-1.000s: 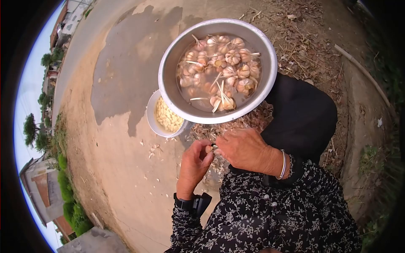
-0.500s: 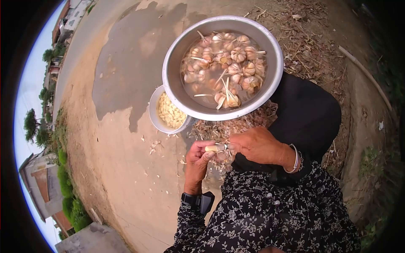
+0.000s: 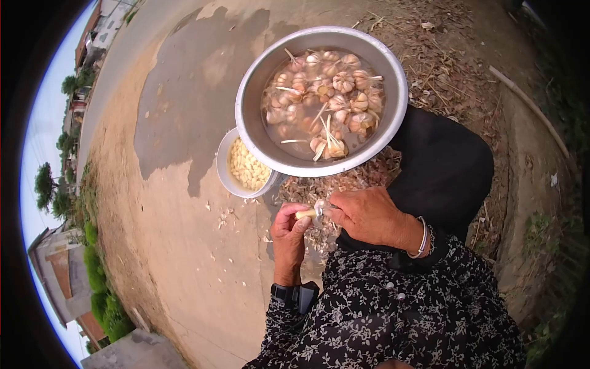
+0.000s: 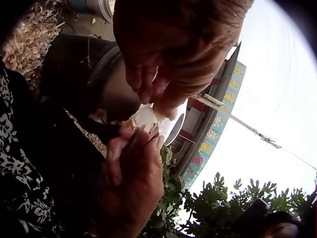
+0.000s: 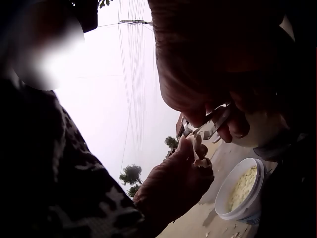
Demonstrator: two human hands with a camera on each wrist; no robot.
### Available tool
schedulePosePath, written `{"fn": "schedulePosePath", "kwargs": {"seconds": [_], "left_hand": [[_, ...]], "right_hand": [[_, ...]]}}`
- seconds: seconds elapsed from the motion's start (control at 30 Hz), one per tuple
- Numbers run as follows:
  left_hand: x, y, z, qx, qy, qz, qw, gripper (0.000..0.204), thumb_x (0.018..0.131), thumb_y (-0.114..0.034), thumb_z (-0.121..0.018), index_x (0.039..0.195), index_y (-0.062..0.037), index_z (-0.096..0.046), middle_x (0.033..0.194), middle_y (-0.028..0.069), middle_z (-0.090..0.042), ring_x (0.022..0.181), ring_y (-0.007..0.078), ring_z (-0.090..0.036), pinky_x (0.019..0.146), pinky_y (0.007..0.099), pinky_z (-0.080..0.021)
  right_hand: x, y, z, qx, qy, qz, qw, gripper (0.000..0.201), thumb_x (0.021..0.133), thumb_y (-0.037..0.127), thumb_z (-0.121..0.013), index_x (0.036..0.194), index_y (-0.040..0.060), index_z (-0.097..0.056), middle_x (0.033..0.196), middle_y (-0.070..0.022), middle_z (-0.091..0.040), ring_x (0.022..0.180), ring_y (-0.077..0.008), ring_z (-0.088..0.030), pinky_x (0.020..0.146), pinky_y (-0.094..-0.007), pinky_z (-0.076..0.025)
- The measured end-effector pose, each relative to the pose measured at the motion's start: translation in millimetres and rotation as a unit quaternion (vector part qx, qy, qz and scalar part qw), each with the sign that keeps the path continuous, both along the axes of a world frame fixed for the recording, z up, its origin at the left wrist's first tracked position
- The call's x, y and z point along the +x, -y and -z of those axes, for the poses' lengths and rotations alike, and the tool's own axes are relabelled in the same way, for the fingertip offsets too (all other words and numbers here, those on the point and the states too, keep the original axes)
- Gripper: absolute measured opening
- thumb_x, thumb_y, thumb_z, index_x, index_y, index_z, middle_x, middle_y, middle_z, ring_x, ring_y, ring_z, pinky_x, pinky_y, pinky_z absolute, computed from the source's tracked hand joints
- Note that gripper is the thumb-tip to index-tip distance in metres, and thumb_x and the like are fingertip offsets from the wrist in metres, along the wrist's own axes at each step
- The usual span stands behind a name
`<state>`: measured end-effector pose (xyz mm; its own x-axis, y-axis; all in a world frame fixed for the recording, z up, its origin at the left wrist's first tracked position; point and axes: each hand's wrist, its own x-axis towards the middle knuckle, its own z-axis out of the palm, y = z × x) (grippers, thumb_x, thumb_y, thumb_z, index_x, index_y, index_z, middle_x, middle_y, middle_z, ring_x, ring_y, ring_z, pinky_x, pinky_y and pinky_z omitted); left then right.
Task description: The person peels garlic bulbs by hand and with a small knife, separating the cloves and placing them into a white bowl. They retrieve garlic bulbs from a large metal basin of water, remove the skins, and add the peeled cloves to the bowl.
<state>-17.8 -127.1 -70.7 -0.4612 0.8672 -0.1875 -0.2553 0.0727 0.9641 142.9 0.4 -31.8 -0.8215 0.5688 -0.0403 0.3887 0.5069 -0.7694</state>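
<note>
My left hand pinches a pale garlic clove between thumb and fingertips. Whitish, translucent skin hangs at the clove's right end, beside the fingertips of my right hand. Curled fingers of the right hand grip a small blade-like metal tool, whose exact kind I cannot tell. In the left wrist view, loose white skin lies between the two hands. Beyond them stands a wide metal basin of water with whole garlic bulbs.
A white bucket with peeled cloves stands left of the basin. Heaped garlic peels lie below the basin, and bits of skin are scattered on the concrete. A black-clad knee is at the right, near a long stick.
The right hand has drawn away to the right from the left hand, then come slightly back. More of the clove's pale surface shows, with skin pulled out at its right end.
</note>
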Motion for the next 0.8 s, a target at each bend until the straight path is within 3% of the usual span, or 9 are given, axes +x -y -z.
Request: {"fn": "schedulePosePath", "kwargs": {"seconds": [0.13,0.2,0.27,0.37,0.53,0.63,0.7,0.73,0.8], "left_hand": [[4,-3,-1,0.027,0.023,0.005,0.999,0.023,0.085,-0.012,-0.068,0.103,-0.0034,-0.058,0.098,0.0051,-0.056,0.086,0.0132,-0.056,0.075,0.0256,-0.047],[6,-2,0,0.041,0.038,-0.002,0.998,0.023,0.085,-0.012,-0.068,0.104,-0.0039,-0.057,0.097,0.0057,-0.056,0.085,0.0135,-0.055,0.075,0.0259,-0.047],[8,0,4,0.102,0.338,-0.022,0.935,0.027,0.087,-0.016,-0.067,0.108,-0.0045,-0.053,0.098,0.0071,-0.057,0.081,0.0147,-0.054,0.074,0.0273,-0.046],[13,-4,14,0.087,0.409,-0.009,0.908,0.031,0.089,-0.020,-0.065,0.111,-0.0056,-0.050,0.098,0.0073,-0.057,0.078,0.0157,-0.052,0.074,0.0286,-0.045],[12,-10,6,0.064,0.334,0.018,0.940,0.026,0.091,-0.022,-0.062,0.109,-0.0062,-0.052,0.093,0.0070,-0.059,0.074,0.0158,-0.055,0.068,0.0270,-0.046],[4,-9,14,-0.040,0.195,0.038,0.979,0.027,0.095,-0.029,-0.056,0.108,-0.0061,-0.053,0.091,0.0073,-0.058,0.071,0.0147,-0.054,0.067,0.0264,-0.046],[-7,-7,22,-0.003,0.435,-0.034,0.900,0.033,0.098,-0.034,-0.049,0.105,-0.0029,-0.055,0.088,0.0087,-0.058,0.071,0.0163,-0.053,0.065,0.0244,-0.045],[-15,-6,22,0.043,0.481,0.013,0.875,0.035,0.100,-0.035,-0.044,0.105,-0.0024,-0.055,0.086,0.0090,-0.057,0.069,0.0174,-0.053,0.065,0.0256,-0.045],[-22,-5,16,0.024,0.439,-0.029,0.897,0.032,0.100,-0.034,-0.043,0.106,-0.0043,-0.055,0.086,0.0081,-0.057,0.067,0.0169,-0.052,0.064,0.0262,-0.044]], "right_hand": [[0,1,12,-0.039,0.017,-0.024,0.999,0.030,0.091,0.034,-0.053,0.080,0.0056,-0.055,0.067,-0.0156,-0.061,0.068,-0.0369,-0.062,0.061,-0.0474,-0.048],[1,2,28,-0.120,-0.099,-0.010,0.988,0.028,0.092,0.032,-0.054,0.081,0.0053,-0.054,0.068,-0.0164,-0.057,0.067,-0.0368,-0.060,0.058,-0.0454,-0.045],[1,3,36,-0.127,-0.101,-0.011,0.987,0.028,0.092,0.031,-0.054,0.081,0.0054,-0.054,0.068,-0.0165,-0.057,0.066,-0.0371,-0.059,0.058,-0.0451,-0.044],[2,2,33,-0.117,-0.090,-0.003,0.989,0.028,0.092,0.031,-0.053,0.080,0.0061,-0.055,0.067,-0.0158,-0.058,0.067,-0.0372,-0.060,0.058,-0.0458,-0.046],[2,3,29,-0.078,-0.073,0.015,0.994,0.028,0.093,0.030,-0.052,0.079,0.0060,-0.055,0.066,-0.0147,-0.060,0.066,-0.0373,-0.061,0.058,-0.0471,-0.047],[4,0,22,-0.056,-0.031,-0.011,0.998,0.027,0.092,0.030,-0.052,0.081,0.0062,-0.057,0.068,-0.0134,-0.062,0.068,-0.0354,-0.063,0.059,-0.0452,-0.048],[10,-6,12,-0.361,-0.107,-0.111,0.920,0.024,0.092,0.029,-0.053,0.085,0.0071,-0.060,0.072,-0.0116,-0.064,0.072,-0.0318,-0.065,0.063,-0.0413,-0.049],[11,-8,10,-0.362,-0.110,-0.120,0.918,0.024,0.092,0.029,-0.053,0.085,0.0071,-0.060,0.072,-0.0116,-0.064,0.072,-0.0318,-0.065,0.063,-0.0413,-0.049],[12,-12,9,-0.343,-0.085,-0.155,0.923,0.025,0.092,0.030,-0.055,0.089,0.0069,-0.062,0.076,-0.0115,-0.065,0.075,-0.0291,-0.066,0.066,-0.0384,-0.050]]}}
